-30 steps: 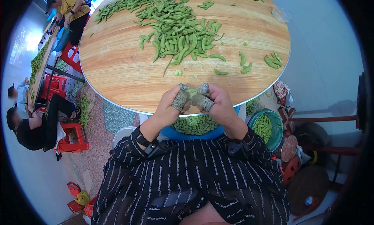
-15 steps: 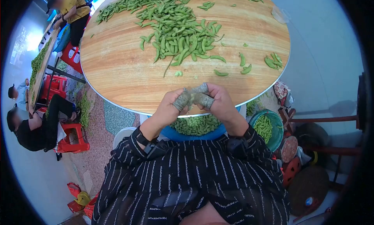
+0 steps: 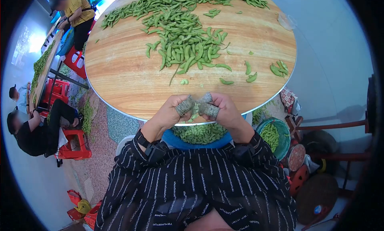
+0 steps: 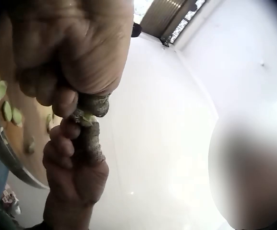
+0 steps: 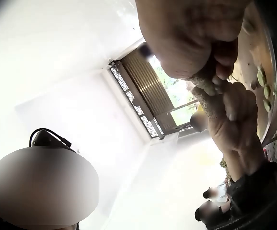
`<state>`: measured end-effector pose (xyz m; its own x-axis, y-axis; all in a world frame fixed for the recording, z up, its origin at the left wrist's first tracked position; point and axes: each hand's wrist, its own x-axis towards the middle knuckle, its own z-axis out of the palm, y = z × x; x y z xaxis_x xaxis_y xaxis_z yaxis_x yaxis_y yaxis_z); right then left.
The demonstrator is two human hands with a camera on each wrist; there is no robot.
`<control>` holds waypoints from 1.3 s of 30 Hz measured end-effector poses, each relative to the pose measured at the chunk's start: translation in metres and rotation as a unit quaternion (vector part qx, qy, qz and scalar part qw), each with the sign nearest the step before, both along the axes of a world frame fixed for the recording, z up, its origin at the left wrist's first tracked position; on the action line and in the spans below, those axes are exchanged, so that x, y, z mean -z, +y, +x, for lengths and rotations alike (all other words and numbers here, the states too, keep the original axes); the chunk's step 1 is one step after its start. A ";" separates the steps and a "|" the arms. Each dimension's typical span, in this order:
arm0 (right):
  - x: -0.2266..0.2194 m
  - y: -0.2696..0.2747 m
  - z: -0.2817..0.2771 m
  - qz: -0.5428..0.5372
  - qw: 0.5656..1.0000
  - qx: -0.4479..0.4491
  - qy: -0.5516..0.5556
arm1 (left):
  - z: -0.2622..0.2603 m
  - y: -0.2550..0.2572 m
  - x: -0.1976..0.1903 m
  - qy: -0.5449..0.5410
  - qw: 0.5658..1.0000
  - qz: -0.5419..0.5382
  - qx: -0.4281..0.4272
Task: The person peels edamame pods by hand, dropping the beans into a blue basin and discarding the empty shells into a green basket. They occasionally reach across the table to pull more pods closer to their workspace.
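Note:
In the head view my left hand [image 3: 173, 111] and right hand [image 3: 226, 109] meet at the table's near edge, fingertips nearly together. Grey speckled sleeves [image 3: 185, 106] cover the thumbs and some fingers. Between them, both hands pinch a green soybean pod [image 3: 196, 107], mostly hidden by the fingers. Its green also shows at the touching fingertips in the left wrist view, where the other fingers of both hands are curled in. Just below the hands stands a blue basin [image 3: 220, 144] of shelled green beans [image 3: 200, 134].
A big heap of soybean pods [image 3: 188, 47] covers the round wooden table's [image 3: 120, 71] far middle, with loose pods [image 3: 251, 77] at right. A green basket [image 3: 285, 141] of pods stands on the floor at right. People sit at another table [image 3: 43, 77] on the left.
The hands have come slightly closer to the body, still pinching together. A pale green piece now shows below the fingertips. The head view has shifted a little.

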<state>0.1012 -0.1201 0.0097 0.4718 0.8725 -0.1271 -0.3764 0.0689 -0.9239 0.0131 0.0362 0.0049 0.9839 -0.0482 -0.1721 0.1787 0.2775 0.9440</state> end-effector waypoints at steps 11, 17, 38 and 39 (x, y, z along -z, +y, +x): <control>0.010 0.005 -0.005 -0.015 0.999 0.044 -0.003 | -0.001 0.002 -0.014 0.003 0.992 0.112 -0.049; 0.008 0.004 -0.004 -0.006 0.999 0.035 -0.003 | 0.001 0.011 -0.001 0.048 0.984 -0.166 -0.033; -0.011 0.000 0.002 -0.054 0.984 -0.039 -0.164 | -0.001 0.007 -0.007 0.040 0.998 -0.012 -0.051; -0.011 0.001 0.002 -0.051 0.983 -0.042 -0.173 | -0.002 0.008 -0.008 0.035 0.997 -0.008 -0.071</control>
